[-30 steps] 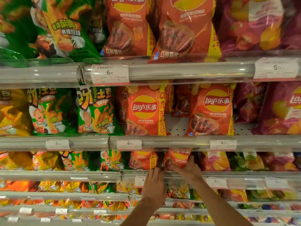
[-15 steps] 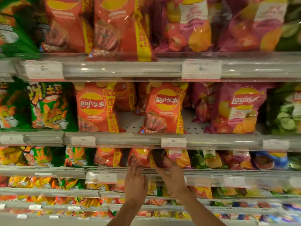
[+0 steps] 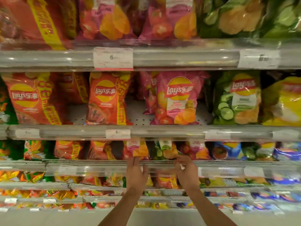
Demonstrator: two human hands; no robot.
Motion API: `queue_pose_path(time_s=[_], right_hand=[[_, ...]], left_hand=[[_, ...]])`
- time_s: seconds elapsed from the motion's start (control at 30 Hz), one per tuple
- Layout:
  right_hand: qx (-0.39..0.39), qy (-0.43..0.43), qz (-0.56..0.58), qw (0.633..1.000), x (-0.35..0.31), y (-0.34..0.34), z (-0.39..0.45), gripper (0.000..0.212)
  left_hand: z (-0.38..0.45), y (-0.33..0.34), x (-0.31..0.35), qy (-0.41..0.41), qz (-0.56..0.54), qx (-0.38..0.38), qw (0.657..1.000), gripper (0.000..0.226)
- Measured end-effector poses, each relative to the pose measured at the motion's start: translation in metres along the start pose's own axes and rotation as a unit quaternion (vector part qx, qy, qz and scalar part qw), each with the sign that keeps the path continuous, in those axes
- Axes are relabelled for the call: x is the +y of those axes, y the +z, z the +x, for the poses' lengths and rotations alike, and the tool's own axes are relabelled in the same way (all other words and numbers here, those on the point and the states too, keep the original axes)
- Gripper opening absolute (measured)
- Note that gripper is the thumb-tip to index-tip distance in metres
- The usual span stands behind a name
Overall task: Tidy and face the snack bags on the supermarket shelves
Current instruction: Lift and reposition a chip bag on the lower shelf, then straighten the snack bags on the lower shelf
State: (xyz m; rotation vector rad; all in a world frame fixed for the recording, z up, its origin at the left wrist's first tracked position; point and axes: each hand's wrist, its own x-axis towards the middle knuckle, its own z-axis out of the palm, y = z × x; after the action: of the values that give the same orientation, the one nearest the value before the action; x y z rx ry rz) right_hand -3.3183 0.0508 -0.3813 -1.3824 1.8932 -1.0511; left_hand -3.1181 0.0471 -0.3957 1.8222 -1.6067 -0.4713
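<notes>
Below the white shelf-edge price tag [image 3: 118, 133], left hand [image 3: 136, 174], fingers straight, touches the pink tomato-flavour crisp bag [image 3: 137, 150]; right hand [image 3: 187, 172] pinches the green cucumber-flavour crisp bag [image 3: 166, 150], probably to face them forward.

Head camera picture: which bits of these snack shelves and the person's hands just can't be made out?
- Price tags: blurred by motion, only a 6 reads.
- Top-shelf bags: upper parts cut off by the frame's top edge.
- Third-shelf bags: tops hidden behind the shelf rail above.
- Left hand: back faces the camera, fingertip contact unclear.
- Right hand: blurred; what it grips, if anything, cannot be told.
- Lowest shelves: bags too small and smeared.
</notes>
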Motion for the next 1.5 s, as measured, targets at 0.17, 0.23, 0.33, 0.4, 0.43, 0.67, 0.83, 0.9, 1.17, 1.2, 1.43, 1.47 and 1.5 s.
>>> queue_pose_path(time_s=[0.17,0.23,0.33,0.4,0.43,0.67,0.83,0.9,1.17,1.2,1.43,1.47,1.5], right_hand=[[0.0,-0.013,-0.022,1.0,0.002,-0.012,0.014,0.034],[-0.011,-0.015,-0.042,0.999,-0.001,-0.01,0.019,0.041],[-0.014,-0.025,-0.081,0.996,-0.006,-0.002,0.028,0.048],[-0.021,-0.021,-0.091,0.995,-0.011,0.005,0.034,0.051],[-0.026,-0.017,-0.09,0.995,-0.013,0.009,0.037,0.054],[-0.082,0.022,-0.099,0.992,-0.023,0.031,0.061,0.092],[-0.103,0.065,-0.121,0.985,-0.021,0.041,0.075,0.109],[-0.102,0.083,-0.147,0.98,-0.021,0.044,0.08,0.111],[-0.107,0.136,-0.193,0.966,-0.023,0.057,0.091,0.113],[-0.098,0.135,-0.195,0.967,-0.023,0.058,0.09,0.108],[-0.071,0.145,-0.186,0.969,-0.038,0.056,0.085,0.089],[-0.066,0.146,-0.187,0.969,-0.04,0.056,0.083,0.087],[-0.061,0.144,-0.189,0.97,-0.042,0.056,0.082,0.084]], left_hand=[[0.003,0.0,0.01,-0.021,-0.04,0.04,0.998,0.034],[0.01,-0.006,0.008,-0.037,-0.035,0.053,0.997,0.039],[0.021,-0.015,0.006,-0.055,-0.032,0.056,0.996,0.039],[0.026,-0.019,0.003,-0.054,-0.025,0.064,0.996,0.038],[0.029,-0.02,0.002,-0.052,-0.024,0.068,0.996,0.038],[0.054,-0.027,-0.009,-0.071,-0.012,0.074,0.995,0.059],[0.08,-0.033,-0.018,-0.126,-0.059,-0.02,0.99,0.084],[0.091,-0.034,-0.022,-0.155,-0.088,-0.065,0.982,0.09],[0.12,-0.022,-0.038,-0.17,-0.152,-0.133,0.965,0.048],[0.122,-0.021,-0.04,-0.175,-0.173,-0.139,0.959,0.047],[0.133,-0.023,-0.045,-0.206,-0.234,-0.176,0.934,0.053],[0.133,-0.024,-0.046,-0.208,-0.246,-0.176,0.93,0.054],[0.133,-0.025,-0.047,-0.211,-0.254,-0.175,0.928,0.053]])
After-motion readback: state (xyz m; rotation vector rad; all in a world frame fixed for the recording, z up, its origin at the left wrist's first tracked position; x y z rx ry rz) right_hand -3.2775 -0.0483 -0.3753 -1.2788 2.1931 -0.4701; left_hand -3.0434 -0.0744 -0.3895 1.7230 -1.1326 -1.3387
